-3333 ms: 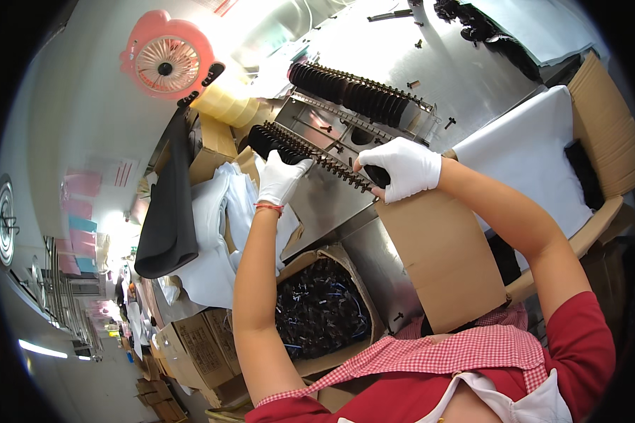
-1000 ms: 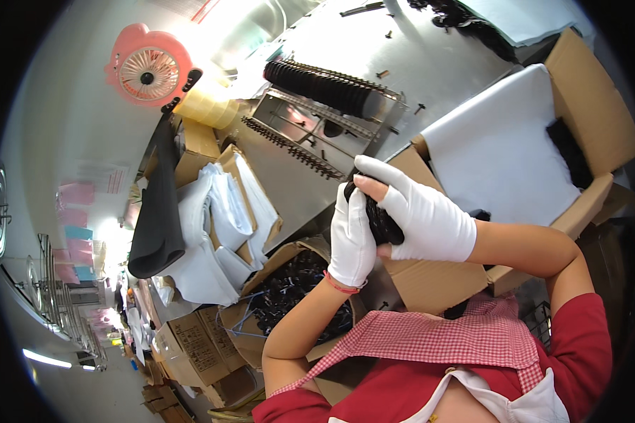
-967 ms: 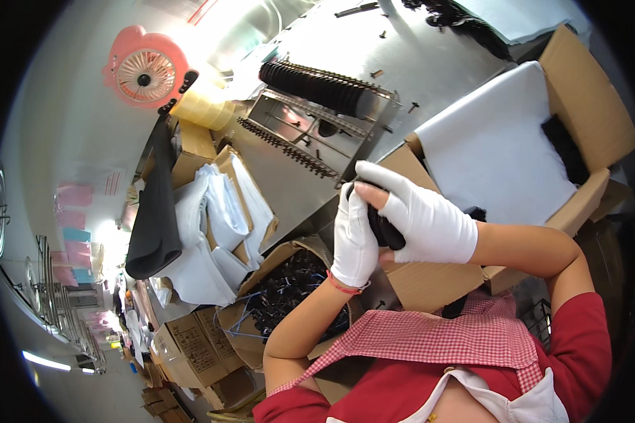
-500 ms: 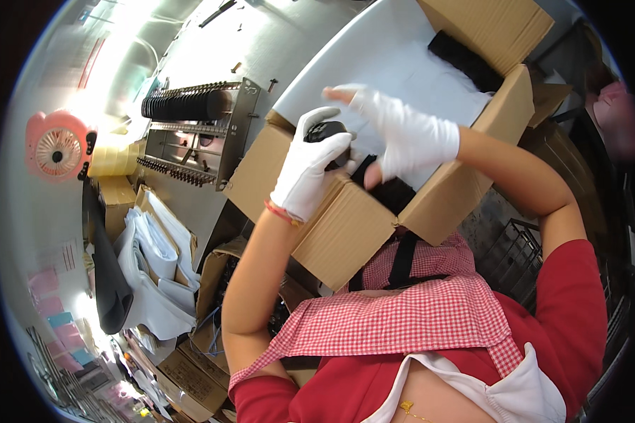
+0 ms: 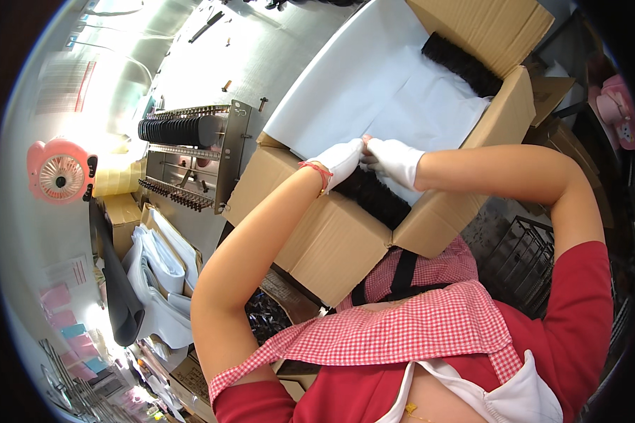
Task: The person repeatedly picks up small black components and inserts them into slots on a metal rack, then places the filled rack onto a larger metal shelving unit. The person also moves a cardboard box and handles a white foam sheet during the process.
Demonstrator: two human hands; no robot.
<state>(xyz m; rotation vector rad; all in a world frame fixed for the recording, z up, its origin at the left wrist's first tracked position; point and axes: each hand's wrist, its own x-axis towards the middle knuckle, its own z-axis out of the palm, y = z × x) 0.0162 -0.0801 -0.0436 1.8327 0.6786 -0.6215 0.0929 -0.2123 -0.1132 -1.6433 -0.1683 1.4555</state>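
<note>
Both my gloved hands meet over the near corner of an open cardboard box (image 5: pixel 317 240). My left hand (image 5: pixel 341 161) has its fingers curled downward, and what lies in them is hidden. Beside it my right hand (image 5: pixel 396 162) is closed with bent fingers. The bare tips of both hands come together above the end of a row of thin black pieces (image 5: pixel 374 197) packed along the box's near side. White lining sheet (image 5: pixel 360 92) covers much of the inside. A second black row (image 5: pixel 462 63) lies at the far side.
Left of the box stands a metal rack (image 5: pixel 190 151) holding black discs. A pink fan (image 5: pixel 60 171), yellow tape rolls (image 5: pixel 120 169) and folded white sheets (image 5: pixel 159 261) lie further left. Screws (image 5: pixel 262 104) lie on the metal table (image 5: pixel 261 56).
My left hand has moved right and down into the box; the round black stack it held no longer shows. My right hand has come down beside it.
</note>
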